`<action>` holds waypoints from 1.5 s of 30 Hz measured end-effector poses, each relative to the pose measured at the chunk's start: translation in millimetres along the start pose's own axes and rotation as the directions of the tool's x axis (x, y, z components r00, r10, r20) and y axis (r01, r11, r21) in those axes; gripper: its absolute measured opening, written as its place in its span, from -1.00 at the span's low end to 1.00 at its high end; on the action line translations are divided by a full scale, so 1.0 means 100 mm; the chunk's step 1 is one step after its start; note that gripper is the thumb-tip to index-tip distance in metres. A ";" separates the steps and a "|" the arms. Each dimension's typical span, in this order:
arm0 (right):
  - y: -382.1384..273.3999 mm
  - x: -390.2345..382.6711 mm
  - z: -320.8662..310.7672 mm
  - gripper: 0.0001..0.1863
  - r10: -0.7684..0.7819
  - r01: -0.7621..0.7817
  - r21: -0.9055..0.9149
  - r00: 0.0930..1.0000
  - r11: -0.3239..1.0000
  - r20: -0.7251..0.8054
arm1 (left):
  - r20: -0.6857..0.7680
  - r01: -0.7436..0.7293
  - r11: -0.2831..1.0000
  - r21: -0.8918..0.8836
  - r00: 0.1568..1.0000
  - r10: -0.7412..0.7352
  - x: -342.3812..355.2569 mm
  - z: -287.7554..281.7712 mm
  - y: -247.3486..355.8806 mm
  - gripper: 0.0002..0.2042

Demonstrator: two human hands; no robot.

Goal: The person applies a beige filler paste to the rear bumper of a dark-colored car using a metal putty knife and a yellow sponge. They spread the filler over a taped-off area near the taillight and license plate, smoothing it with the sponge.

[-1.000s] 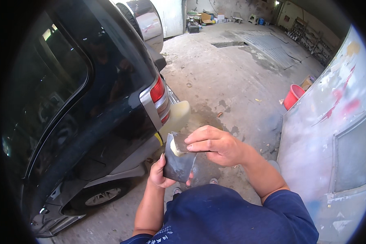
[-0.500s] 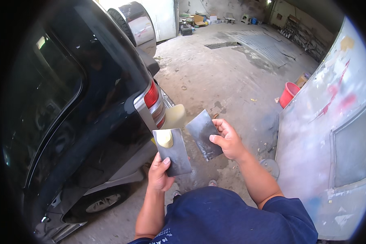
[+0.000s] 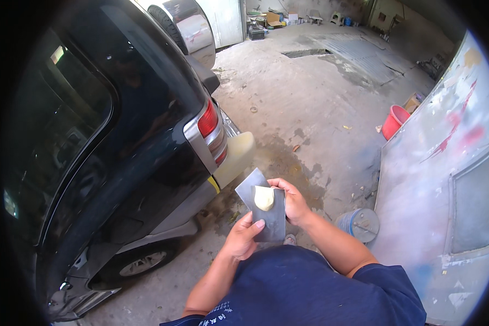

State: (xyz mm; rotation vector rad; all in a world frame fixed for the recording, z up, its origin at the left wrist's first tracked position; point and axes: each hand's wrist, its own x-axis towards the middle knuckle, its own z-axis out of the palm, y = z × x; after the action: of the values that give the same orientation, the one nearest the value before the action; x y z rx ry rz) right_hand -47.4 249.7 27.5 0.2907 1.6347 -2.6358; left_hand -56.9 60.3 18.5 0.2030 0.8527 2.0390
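My left hand (image 3: pixel 242 239) grips the lower part of a dark grey rectangular putty spreader (image 3: pixel 273 224), thumb on its face. A rounded lump of pale yellow putty (image 3: pixel 264 199) sits near the upper end of this blade. Behind it, my right hand (image 3: pixel 292 202) is closed on a second flat grey putty spreader (image 3: pixel 248 186). The two blades overlap in front of my body, and the front one hides most of the second and some of my right fingers. Ahead and to the left is the cream-coloured bumper corner (image 3: pixel 236 156) of a dark vehicle (image 3: pixel 146 157).
A red tail light (image 3: pixel 207 119) sits above the bumper. To the right leans a large paint-smeared pale panel (image 3: pixel 424 190), with a round bucket (image 3: pixel 358 223) and a red bucket (image 3: pixel 395 122) beside it. Cardboard boxes (image 3: pixel 274 20) line the back wall.
Both hands have come together, nearer my body. The putty-bearing spreader has moved right and now lies in front of the other, which was apart before. The view has shifted slightly.
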 end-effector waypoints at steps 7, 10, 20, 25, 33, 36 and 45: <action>0.21 -0.14 -0.47 -0.70 0.065 -0.063 0.020 0.988 0.998 -0.139 | -0.086 -0.079 0.996 -0.043 0.994 0.075 -0.05 -0.08 -0.04 -0.67; 0.81 -0.45 -1.51 -0.77 0.080 -0.218 -0.442 0.948 0.870 -0.308 | -0.112 -0.145 0.989 -0.013 0.983 0.143 -0.05 -0.12 -0.04 -0.65; 1.81 -3.28 -1.95 -0.81 0.851 -0.821 -0.557 0.379 0.129 -0.362 | -0.303 -0.234 0.969 0.084 0.920 0.248 -0.19 -0.43 -0.05 -0.66; 1.72 -3.56 -1.65 -0.81 0.873 -0.907 -0.310 0.379 0.285 -0.306 | -0.272 -0.182 0.978 0.104 0.940 0.204 -0.11 -0.41 -0.10 -0.67; 1.77 -3.06 -1.73 -0.81 0.660 -0.798 -0.263 0.598 0.542 -0.455 | -0.221 -0.073 0.993 0.090 0.971 0.091 -0.03 -0.27 -0.15 -0.64; 1.79 -2.81 -1.73 -0.81 0.583 -0.740 -0.267 0.658 0.617 -0.477 | -0.208 -0.073 0.990 0.122 0.973 0.098 -0.02 -0.22 -0.18 -0.66; 1.94 -2.91 -1.50 -0.80 0.644 -0.748 -0.209 0.653 0.630 -0.398 | -0.181 -0.052 0.987 0.149 0.980 0.079 -0.03 -0.24 -0.08 -0.65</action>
State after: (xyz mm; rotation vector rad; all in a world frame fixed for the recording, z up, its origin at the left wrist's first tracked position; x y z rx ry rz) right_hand 283.8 274.2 -158.9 1.0910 1.5674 -1.7146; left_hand -60.6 49.3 -4.1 0.1226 1.1246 2.0825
